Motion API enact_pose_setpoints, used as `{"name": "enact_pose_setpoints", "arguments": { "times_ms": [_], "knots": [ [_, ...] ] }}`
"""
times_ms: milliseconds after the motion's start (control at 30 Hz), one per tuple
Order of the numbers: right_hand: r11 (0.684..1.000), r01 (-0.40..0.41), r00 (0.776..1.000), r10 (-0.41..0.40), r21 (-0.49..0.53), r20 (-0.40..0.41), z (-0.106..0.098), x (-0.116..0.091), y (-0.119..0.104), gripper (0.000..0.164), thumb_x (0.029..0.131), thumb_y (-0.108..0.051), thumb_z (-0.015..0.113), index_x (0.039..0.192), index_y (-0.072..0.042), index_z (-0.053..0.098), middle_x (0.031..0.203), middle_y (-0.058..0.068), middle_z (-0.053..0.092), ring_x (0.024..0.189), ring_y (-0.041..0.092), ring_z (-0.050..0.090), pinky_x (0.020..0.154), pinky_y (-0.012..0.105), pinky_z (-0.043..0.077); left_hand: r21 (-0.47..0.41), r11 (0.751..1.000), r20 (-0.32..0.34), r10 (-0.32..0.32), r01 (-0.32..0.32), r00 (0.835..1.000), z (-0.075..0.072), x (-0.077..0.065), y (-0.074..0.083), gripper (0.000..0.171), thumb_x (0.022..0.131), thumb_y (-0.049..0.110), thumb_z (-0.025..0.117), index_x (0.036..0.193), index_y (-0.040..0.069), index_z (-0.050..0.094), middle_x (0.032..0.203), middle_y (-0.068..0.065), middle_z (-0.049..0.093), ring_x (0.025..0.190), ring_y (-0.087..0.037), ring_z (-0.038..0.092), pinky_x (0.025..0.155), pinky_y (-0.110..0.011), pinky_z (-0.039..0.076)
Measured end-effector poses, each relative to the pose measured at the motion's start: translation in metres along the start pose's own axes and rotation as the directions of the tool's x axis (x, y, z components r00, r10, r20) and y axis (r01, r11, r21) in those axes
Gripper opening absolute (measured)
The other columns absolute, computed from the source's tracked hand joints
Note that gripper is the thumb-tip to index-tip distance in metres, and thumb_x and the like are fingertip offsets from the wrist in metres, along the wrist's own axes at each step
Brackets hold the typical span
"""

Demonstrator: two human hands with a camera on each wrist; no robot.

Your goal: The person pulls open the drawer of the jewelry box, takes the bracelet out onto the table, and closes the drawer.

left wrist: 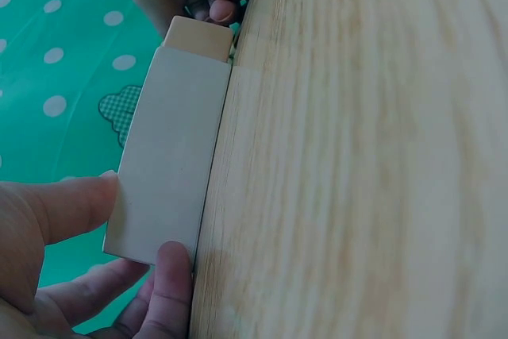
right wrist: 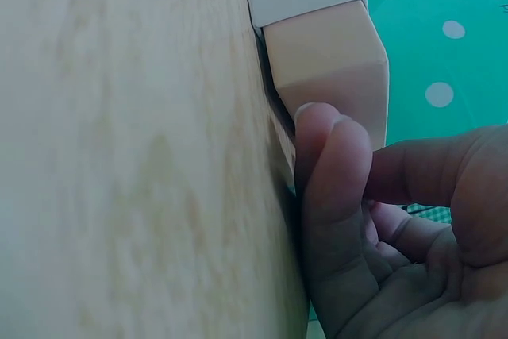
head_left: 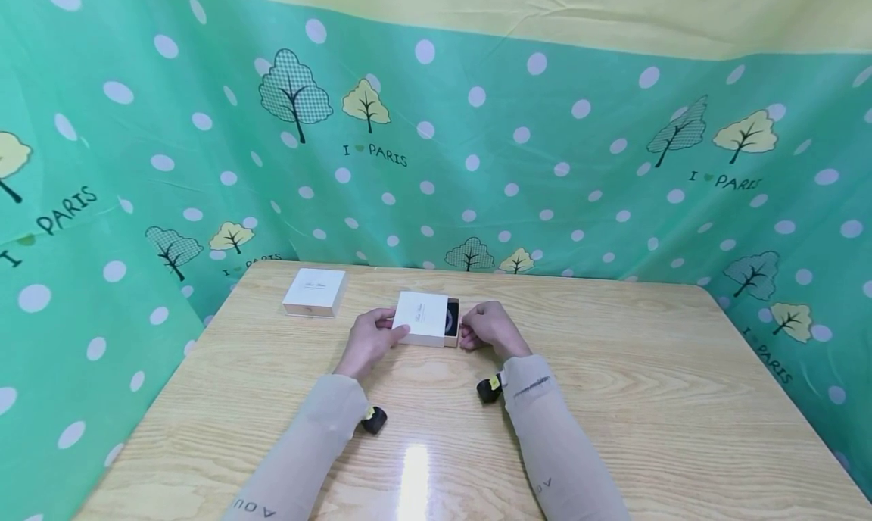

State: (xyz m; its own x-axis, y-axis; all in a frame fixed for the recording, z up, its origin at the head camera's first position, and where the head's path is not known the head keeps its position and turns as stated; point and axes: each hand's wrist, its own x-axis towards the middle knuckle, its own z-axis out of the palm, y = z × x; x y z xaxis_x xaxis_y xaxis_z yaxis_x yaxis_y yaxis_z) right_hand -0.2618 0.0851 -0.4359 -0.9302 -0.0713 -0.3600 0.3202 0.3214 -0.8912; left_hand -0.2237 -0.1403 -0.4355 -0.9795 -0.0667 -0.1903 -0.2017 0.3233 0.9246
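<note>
A white sliding gift box (head_left: 420,316) with small dark lettering lies on the table, its inner drawer (head_left: 453,341) partly out on the right side. Inside the drawer's exposed part there is a black lining (head_left: 453,309) with a pale curved item, mostly covered by the sleeve. My left hand (head_left: 371,341) grips the sleeve's left end between thumb and fingers. At the drawer's outer end, my right hand (head_left: 492,328) has its fingers curled and thumb close to them, pinching at the end face (right wrist: 337,105); the pinched bit is hidden behind the fingertips.
A second white box (head_left: 316,291), closed, sits near the table's back left corner. The wooden table (head_left: 647,400) ends at a green dotted curtain (head_left: 477,157) hanging behind it. Black wrist cameras (head_left: 374,420) are strapped beneath both cuffs.
</note>
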Motion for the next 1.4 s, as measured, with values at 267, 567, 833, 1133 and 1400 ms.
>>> {"name": "enact_pose_setpoints", "arguments": {
  "times_ms": [267,567,833,1133,1400],
  "knots": [
    [1.000,0.010,1.000,-0.010,0.017,0.011,-0.0022,0.0013,0.0017,0.016,0.095,-0.004,0.052,0.090,0.007,0.063,0.076,0.015,0.064,0.057,0.019,0.066,0.059,0.031,0.058,-0.001,1.000,0.001,-0.004,0.004,1.000,-0.0004,-0.0005,0.0000,0.049,0.087,0.015,0.070,0.131,0.002,0.053,0.112,-0.014,0.060,0.094,-0.023,0.060,0.079,-0.032,0.054],
    [0.999,-0.004,1.000,0.003,0.038,0.013,-0.0037,0.0003,0.0017,0.015,0.095,-0.003,0.051,0.093,0.007,0.062,0.076,0.015,0.064,0.057,0.019,0.066,0.060,0.032,0.058,0.002,1.000,0.006,-0.006,0.006,1.000,-0.0007,-0.0010,0.0010,0.049,0.087,0.016,0.070,0.131,0.002,0.053,0.113,-0.014,0.060,0.094,-0.023,0.061,0.078,-0.032,0.054],
    [0.999,0.001,1.000,-0.002,0.038,0.005,-0.0040,0.0004,0.0018,0.016,0.095,-0.002,0.049,0.092,0.008,0.062,0.074,0.015,0.063,0.056,0.019,0.065,0.057,0.031,0.058,0.007,1.000,0.004,-0.003,0.003,1.000,-0.0009,-0.0017,0.0015,0.049,0.087,0.016,0.070,0.131,0.002,0.054,0.112,-0.014,0.060,0.093,-0.022,0.060,0.077,-0.032,0.054],
    [1.000,-0.003,1.000,0.003,0.027,-0.002,-0.0055,0.0003,0.0018,0.016,0.095,-0.004,0.050,0.093,0.007,0.062,0.075,0.016,0.064,0.057,0.019,0.065,0.058,0.031,0.058,0.010,1.000,-0.005,-0.004,0.004,1.000,-0.0003,0.0000,0.0010,0.049,0.087,0.015,0.070,0.131,0.002,0.054,0.111,-0.013,0.060,0.091,-0.022,0.061,0.076,-0.031,0.054],
    [1.000,-0.013,1.000,0.013,0.021,-0.008,-0.0067,0.0012,0.0029,0.016,0.095,-0.005,0.050,0.091,0.006,0.062,0.074,0.016,0.064,0.056,0.019,0.065,0.057,0.031,0.058,0.016,1.000,-0.007,0.008,-0.008,1.000,0.0000,-0.0003,-0.0004,0.049,0.087,0.014,0.070,0.131,0.000,0.054,0.110,-0.015,0.060,0.088,-0.022,0.061,0.073,-0.030,0.054]
  ]
}}
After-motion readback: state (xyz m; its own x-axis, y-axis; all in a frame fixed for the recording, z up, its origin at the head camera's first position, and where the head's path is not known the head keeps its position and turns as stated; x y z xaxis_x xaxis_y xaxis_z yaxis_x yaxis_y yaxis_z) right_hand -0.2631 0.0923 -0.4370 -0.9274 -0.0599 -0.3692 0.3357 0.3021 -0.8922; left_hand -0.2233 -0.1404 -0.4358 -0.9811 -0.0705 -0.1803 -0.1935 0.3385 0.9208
